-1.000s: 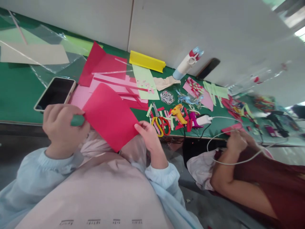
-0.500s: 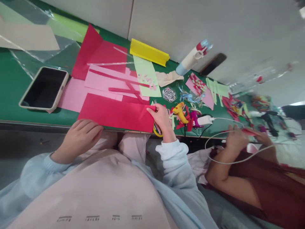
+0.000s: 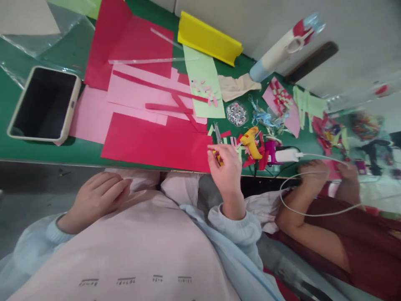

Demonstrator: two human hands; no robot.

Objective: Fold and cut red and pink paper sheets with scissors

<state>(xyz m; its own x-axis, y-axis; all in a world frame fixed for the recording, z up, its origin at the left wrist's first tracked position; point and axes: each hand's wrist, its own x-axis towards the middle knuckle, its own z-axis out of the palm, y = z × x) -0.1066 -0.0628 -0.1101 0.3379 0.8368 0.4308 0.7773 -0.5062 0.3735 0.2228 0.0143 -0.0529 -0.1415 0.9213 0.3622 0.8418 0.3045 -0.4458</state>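
Note:
My right hand (image 3: 226,167) is at the table's front edge, its thumb and fingers closed around the yellow handle of a pair of scissors (image 3: 218,158). The grey blades point away from me, and the hand covers much of the handle. Just left of it, a long red paper sheet (image 3: 159,142) lies flat along the edge. My left hand (image 3: 97,200) rests over my lap, below the table edge, with fingers together and loosely curled. Nothing shows in it.
A phone (image 3: 45,104) lies left of pink paper (image 3: 90,113). Right of the scissors are a yellow glue gun (image 3: 251,143), paper scraps and a purple device (image 3: 272,152) with a white plug and cable. A bead box (image 3: 237,113) sits behind. A co-worker's hands (image 3: 313,171) are at right.
My right hand has let go of the red sheet's corner and closed on the scissors' handle. My left hand has drawn back from the table edge towards my lap. The view has shifted.

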